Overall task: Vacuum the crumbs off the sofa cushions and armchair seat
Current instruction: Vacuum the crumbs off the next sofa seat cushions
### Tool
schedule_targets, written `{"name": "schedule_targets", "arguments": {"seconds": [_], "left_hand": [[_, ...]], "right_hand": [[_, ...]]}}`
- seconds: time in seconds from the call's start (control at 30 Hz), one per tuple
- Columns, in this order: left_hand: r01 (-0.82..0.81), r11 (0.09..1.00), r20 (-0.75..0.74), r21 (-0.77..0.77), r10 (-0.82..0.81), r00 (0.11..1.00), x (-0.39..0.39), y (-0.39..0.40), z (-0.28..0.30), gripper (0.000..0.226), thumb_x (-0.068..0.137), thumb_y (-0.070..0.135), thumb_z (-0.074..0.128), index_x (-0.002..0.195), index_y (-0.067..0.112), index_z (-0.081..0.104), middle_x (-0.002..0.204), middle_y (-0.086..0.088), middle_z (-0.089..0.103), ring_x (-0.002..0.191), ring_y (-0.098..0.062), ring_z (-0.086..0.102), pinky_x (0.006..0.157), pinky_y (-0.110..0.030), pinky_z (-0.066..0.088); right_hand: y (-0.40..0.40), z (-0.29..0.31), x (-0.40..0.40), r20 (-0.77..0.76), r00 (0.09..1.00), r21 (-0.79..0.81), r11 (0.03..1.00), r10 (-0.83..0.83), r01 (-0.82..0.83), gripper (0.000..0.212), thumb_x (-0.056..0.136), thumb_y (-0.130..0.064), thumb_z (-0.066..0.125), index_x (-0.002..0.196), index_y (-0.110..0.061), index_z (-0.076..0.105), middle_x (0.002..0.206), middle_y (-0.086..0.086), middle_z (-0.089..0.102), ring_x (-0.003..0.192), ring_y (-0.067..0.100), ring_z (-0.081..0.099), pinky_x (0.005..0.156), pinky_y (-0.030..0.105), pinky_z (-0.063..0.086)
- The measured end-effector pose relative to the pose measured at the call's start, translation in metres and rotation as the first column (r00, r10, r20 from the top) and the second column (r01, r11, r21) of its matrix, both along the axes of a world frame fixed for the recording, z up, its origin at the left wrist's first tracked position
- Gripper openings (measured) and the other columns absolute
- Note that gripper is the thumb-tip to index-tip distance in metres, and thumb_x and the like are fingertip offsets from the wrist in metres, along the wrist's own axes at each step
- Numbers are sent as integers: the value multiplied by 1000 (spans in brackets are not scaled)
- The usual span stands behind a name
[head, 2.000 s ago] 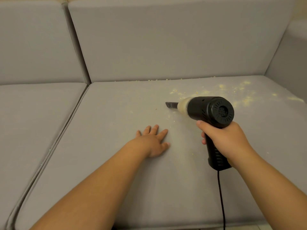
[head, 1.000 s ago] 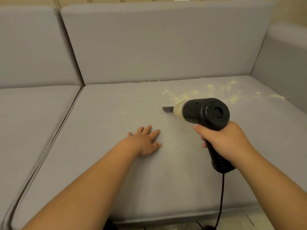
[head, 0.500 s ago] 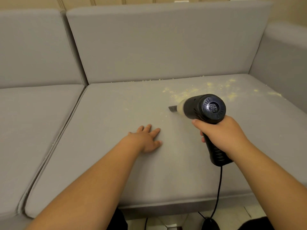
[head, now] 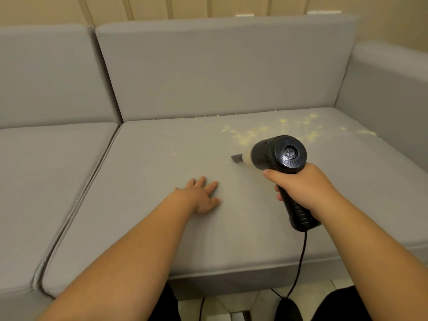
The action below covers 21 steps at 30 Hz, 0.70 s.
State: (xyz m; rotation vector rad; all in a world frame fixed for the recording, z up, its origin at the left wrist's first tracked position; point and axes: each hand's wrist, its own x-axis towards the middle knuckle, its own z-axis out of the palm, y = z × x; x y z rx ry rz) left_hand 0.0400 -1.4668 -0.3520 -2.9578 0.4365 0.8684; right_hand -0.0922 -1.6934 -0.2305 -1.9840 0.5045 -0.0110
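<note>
A black handheld vacuum [head: 275, 156] with a pale dust cup and a narrow dark nozzle [head: 236, 158] points left, its tip low over the grey seat cushion [head: 150, 163]. My right hand [head: 303, 186] grips its handle. Yellow crumbs [head: 266, 130] lie scattered on the cushion behind and right of the vacuum, with more along the back seam. My left hand [head: 201, 195] rests flat on the cushion, fingers spread, left of the nozzle and a hand's width nearer me.
A second grey seat cushion [head: 46, 163] lies to the left across a seam. The sofa backrest [head: 220, 66] and right armrest [head: 389, 93] wall the seat in. The vacuum's black cord [head: 301, 258] hangs over the front edge to the tiled floor.
The view has pulled back and risen, showing the sofa's front edge and floor. The vacuum has kept its nozzle on the cushion near the crumb patch's left edge. My left hand stayed flat.
</note>
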Motion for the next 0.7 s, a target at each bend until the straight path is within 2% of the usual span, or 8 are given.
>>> {"name": "schedule_targets", "arguments": {"seconds": [0.1,0.27,0.43,0.6,0.7], "left_hand": [[-18,1000,-14,-14,17,1000,0,2,0,76,100,72,30,162,47,-7,172,8,-16,159,-27,-12,124,-65,10],[-8,1000,-30,-8,7,1000,-5,2,6,77,103,67,33,165,40,-5,174,2,-12,160,-31,-8,128,-55,8],[5,1000,-50,18,-4,999,-9,1,7,77,102,68,33,164,42,-4,173,3,-12,160,-30,-8,127,-56,8],[81,995,-53,60,-78,996,-17,-12,8,77,102,68,32,165,41,-4,174,1,-12,160,-32,-5,127,-56,9],[98,993,-48,63,-95,994,-22,-19,11,76,103,67,31,165,41,-4,174,0,-13,160,-33,-5,127,-56,9]], "right_hand": [[-2,7,-7,-31,998,32,998,55,-54,21,87,-36,81,97,-17,75,79,9,79,62,17,75,64,32,56],[-2,14,-14,-16,999,-65,997,48,-49,22,86,-36,80,92,-16,75,78,9,78,60,14,74,64,30,54],[0,30,-27,-83,989,-80,988,123,-130,22,86,-38,80,93,-18,75,79,8,79,63,16,76,70,33,57],[16,50,-40,-85,983,-85,982,161,-168,26,87,-43,80,97,-20,74,84,7,80,68,16,79,83,41,63],[17,67,-54,-91,982,-112,978,167,-177,28,88,-48,77,97,-21,73,83,6,80,68,16,79,84,42,62]]}}
